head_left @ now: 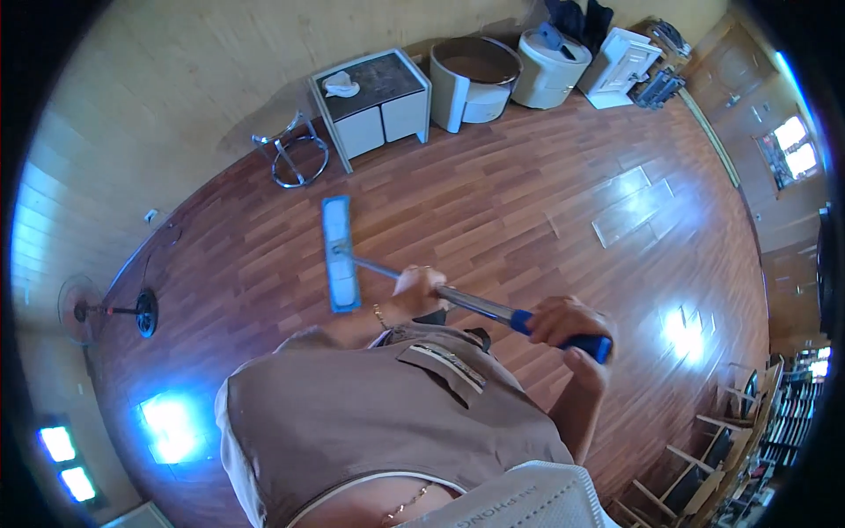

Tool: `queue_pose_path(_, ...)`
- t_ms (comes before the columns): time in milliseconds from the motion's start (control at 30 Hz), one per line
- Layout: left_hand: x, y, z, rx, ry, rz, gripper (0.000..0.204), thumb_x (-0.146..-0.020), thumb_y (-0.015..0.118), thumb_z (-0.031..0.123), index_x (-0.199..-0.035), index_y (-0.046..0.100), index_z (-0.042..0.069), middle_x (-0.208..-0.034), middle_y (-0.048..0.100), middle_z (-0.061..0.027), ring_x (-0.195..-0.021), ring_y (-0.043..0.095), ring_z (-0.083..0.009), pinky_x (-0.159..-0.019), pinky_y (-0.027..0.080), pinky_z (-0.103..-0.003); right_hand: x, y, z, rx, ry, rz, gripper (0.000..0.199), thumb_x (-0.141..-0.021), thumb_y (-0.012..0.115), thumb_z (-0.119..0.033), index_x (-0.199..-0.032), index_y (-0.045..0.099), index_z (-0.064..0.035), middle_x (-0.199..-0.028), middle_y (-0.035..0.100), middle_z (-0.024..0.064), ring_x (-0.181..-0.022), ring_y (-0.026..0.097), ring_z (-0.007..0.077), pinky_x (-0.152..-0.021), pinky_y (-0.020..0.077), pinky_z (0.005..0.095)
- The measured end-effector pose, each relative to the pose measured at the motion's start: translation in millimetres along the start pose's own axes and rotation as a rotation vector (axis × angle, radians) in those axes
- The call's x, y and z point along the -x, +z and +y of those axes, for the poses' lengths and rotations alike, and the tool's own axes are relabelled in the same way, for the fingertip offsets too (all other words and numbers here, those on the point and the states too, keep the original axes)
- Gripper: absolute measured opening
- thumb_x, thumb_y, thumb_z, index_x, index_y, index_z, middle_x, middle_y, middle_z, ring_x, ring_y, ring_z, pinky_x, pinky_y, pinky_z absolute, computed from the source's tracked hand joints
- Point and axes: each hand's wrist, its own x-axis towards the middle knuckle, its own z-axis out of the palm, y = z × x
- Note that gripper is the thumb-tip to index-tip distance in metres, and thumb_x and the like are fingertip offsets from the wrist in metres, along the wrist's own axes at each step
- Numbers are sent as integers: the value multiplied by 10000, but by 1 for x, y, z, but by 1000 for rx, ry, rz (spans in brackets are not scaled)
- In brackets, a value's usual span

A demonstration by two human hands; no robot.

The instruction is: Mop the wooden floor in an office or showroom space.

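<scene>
A flat mop with a pale blue rectangular head (pixel 341 255) lies on the wooden floor ahead of me, to the left. Its metal handle (pixel 480 304) slants from the head up to the right, across the front of my body. My left hand (pixel 418 290) is wrapped round the metal pole partway along. Near the top, my right hand (pixel 568 330) grips the blue end of the handle, whose tip sticks out past the fingers.
Along the far wall stand a chrome stool frame (pixel 299 163), a grey cabinet (pixel 374 101) with a white cloth, two round cabinets (pixel 475 84) and a white panel (pixel 619 66). A fan (pixel 114 308) is at left. Chairs (pixel 695 475) line the lower right.
</scene>
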Motion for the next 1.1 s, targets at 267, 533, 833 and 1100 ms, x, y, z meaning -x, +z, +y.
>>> queue_pose_path(267,-9,3,3,-121,-13,-76,417,-771,604,411,-521,547,82,-610,589,-167,-648,603,-372,-617,459,-472,10,-1,-15,-19,85,76,198,-702,652,-185,-731,628,10,-776,676,149,-813,662,295,-808,498,402)
queue_pose_path(533,-74,29,55,52,330,-130,347,-750,665,268,-518,479,88,-560,533,-127,-602,560,-330,-576,411,-462,28,-5,-71,393,-6,121,101,-632,656,-147,-702,615,-87,-777,680,75,-821,687,258,-752,492,369)
queue_pose_path(833,-154,93,81,246,542,-338,314,-688,709,255,-556,501,60,-603,542,-152,-641,562,-343,-603,433,-437,22,2,-84,778,66,15,166,-649,732,-145,-766,625,-97,-817,670,47,-855,676,238,-707,489,363)
queue_pose_path(1100,-162,110,147,453,657,-664,300,-664,728,306,-701,575,51,-697,562,-130,-697,573,-302,-635,443,-407,-3,-5,-77,571,-153,2,264,-685,763,-232,-678,542,-88,-641,536,65,-624,569,270,-573,423,388)
